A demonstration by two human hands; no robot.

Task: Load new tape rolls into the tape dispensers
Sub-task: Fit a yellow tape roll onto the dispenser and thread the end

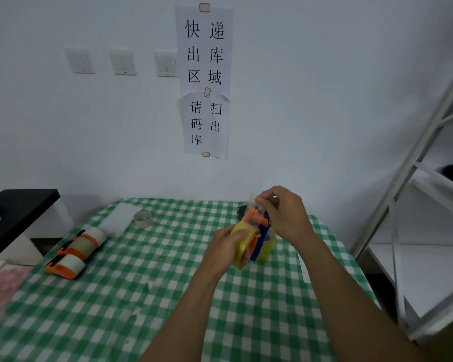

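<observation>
Left grip (224, 246) closed round the yellow tape roll (239, 232), seated in the dispenser (256, 220), above the bench (168, 283) near its far right corner. Right grip (285, 212) pinches the dispenser's upper end, above the roll; long axis near upright.

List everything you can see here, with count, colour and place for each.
held dispenser: one, orange and blue, above the table's far right
tape roll: one, yellow, on the held dispenser
lying dispensers: two, orange with pale rolls, table's left edge
loose roll: one, pale clear, table's far side
tablecloth: one, green-white checked, over the table
notices: two, white with black characters, on the wall
wall switches: three, white, left of the notices
shelf rack: one, white, right of the table
stand: one, black-topped, left of the table
left hand: one, grips the tape roll
right hand: one, pinches the dispenser's top
</observation>
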